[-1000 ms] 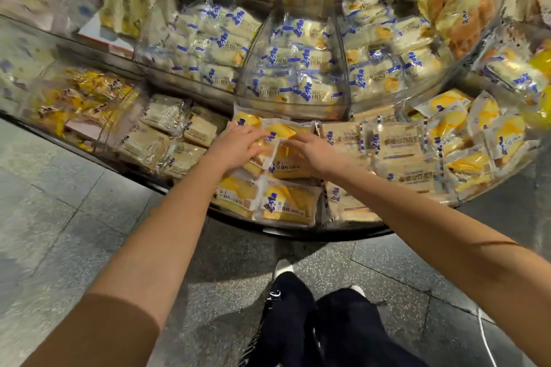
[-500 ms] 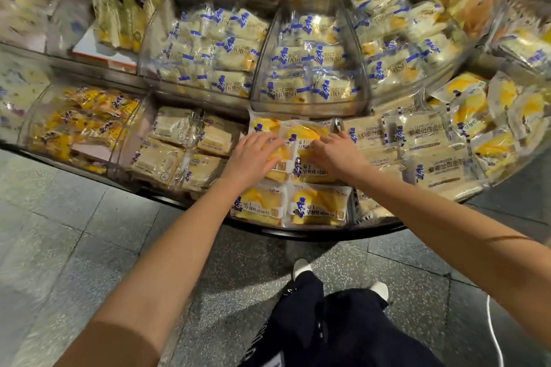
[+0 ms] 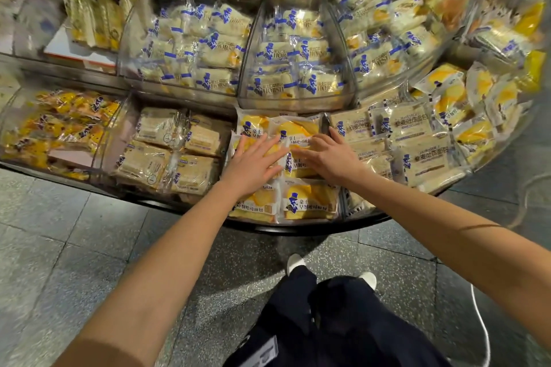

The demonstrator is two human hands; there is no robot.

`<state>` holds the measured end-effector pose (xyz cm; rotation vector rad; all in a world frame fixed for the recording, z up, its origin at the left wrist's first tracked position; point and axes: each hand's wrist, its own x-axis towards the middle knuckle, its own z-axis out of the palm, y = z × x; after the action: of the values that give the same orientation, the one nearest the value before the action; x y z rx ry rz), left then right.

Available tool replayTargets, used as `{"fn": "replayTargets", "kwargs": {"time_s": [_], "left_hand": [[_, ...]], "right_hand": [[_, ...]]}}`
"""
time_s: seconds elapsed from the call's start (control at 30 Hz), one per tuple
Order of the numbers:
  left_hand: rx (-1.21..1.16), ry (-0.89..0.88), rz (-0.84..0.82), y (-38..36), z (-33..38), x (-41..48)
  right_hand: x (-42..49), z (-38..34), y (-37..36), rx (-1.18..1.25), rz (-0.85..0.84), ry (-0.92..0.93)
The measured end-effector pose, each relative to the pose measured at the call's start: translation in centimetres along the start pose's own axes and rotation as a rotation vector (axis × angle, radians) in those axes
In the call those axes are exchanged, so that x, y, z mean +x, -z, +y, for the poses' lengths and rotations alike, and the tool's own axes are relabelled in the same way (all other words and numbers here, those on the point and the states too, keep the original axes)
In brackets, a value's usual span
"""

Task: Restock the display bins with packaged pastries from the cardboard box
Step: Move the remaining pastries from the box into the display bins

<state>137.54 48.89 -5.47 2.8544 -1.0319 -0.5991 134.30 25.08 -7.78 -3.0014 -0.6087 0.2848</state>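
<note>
Looked like a shop, in its packaged-bakery section. Showed a curved, tiered display stand [image 3: 298,229] divided into clear plastic bins [image 3: 298,104], each filled with one sort of sealed pastry packets [image 3: 310,199]. Bore the same blue printed brand mark on wrapper after wrapper, laid in rows and loose heaps. Stood on a speckled grey tiled floor [image 3: 59,247].

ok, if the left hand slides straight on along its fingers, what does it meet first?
The left hand lies flat on yellow packs. First in line is the rear yellow pack in that bin, then probably the upper bin's clear wall; depth is unclear.
</note>
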Motion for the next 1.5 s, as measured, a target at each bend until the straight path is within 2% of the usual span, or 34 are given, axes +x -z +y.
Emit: {"fn": "replayTargets", "kwargs": {"time_s": [0.13, 0.2, 0.27, 0.33, 0.4, 0.5, 0.63, 0.73, 0.87, 1.07, 1.2, 1.4, 1.5], "left_hand": [[-0.028, 0.001, 0.075, 1.5, 1.2, 0.6], [0.038, -0.048, 0.098, 2.5, 1.6, 1.8], [0.187, -0.119, 0.004, 3.1, 2.3, 2.9], [0.318, -0.157, -0.128, 3.1, 2.9, 3.5], [0.332, -0.138, -0.164, 3.0, 3.3, 3.7], [0.278, -0.128, -0.017, 4.2, 4.3, 5.1], [0.199, -0.152, 0.169, 7.3, 8.8, 9.8], [0.152, -0.163, 0.231, 8.6, 13.5, 13.9], [0.061, -0.122, 0.219, 9.0, 20.9, 19.6], [-0.236, 0.028, 0.075, 7.9, 32.4, 24.4], [-0.244, 0.125, -0.073, 5.3, 36.2, 27.2], [-0.276, 0.277, -0.124, 4.1, 38.1, 29.6], [-0.441, 0.305, -0.012, 4.8, 37.7, 30.3]], "right_hand": [[0.0, 0.6, 0.4, 0.09, 0.007, 0.042], [-0.7, 1.7, 1.5, 0.125, 0.046, 0.016], [-1.7, 3.5, 2.7, 0.16, 0.155, -0.019], [-3.0, 5.7, 3.7, 0.181, 0.193, -0.103], [-4.3, 8.1, 4.3, 0.196, 0.224, -0.178], [-6.4, 12.0, 4.3, 0.241, 0.334, -0.249], [-9.2, 17.1, 4.0, 0.246, 0.353, -0.265], [-10.9, 21.8, 4.3, 0.254, 0.369, -0.288], [-13.1, 30.5, 5.5, 0.263, 0.343, -0.356], [-16.1, 39.9, 5.8, 0.268, 0.212, -0.17], [-16.5, 42.7, 4.9, 0.262, 0.093, -0.019], [-16.9, 44.8, 3.0, 0.262, 0.103, 0.184], [-16.4, 45.2, 2.9, 0.249, 0.114, 0.233]]}}
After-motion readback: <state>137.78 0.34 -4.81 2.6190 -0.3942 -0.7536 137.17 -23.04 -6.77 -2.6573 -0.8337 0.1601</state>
